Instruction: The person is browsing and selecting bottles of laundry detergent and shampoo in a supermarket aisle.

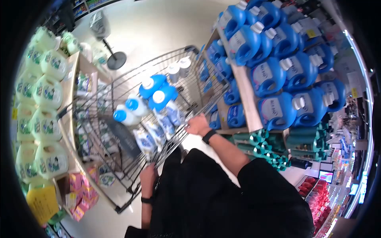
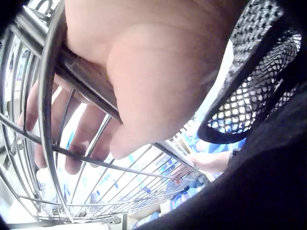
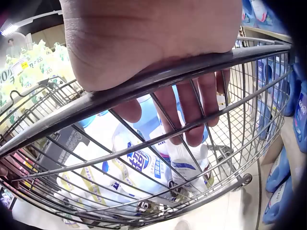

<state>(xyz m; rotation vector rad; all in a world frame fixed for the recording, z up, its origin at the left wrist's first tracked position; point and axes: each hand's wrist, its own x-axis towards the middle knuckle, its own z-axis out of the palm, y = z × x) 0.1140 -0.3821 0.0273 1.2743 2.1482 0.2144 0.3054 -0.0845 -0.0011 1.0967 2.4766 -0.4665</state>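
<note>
A wire shopping cart (image 1: 119, 186) stands before me, and both hands are on its near rim. My left hand (image 1: 147, 177) grips the rim, its fingers hooked over the bar in the left wrist view. Farther right along the bar, my right hand (image 1: 197, 125) holds on, palm on top and fingers (image 3: 194, 136) bent down the inner side. Lying inside the cart are white-and-blue refill pouches (image 1: 145, 139), blue jugs (image 1: 163, 96), white bottles with blue caps (image 1: 137, 106) and white-capped containers (image 1: 174, 71). A dark grey panel (image 1: 123, 137) lies along the cart's left side.
Shelves of blue detergent jugs (image 1: 274, 111) rise close on the right. Pale green jugs (image 1: 49, 91) line the left shelf, above pink packs (image 1: 82, 192). Ahead, a round-based stand (image 1: 116, 60) is on the floor. Green bottles (image 1: 262, 148) sit low at right.
</note>
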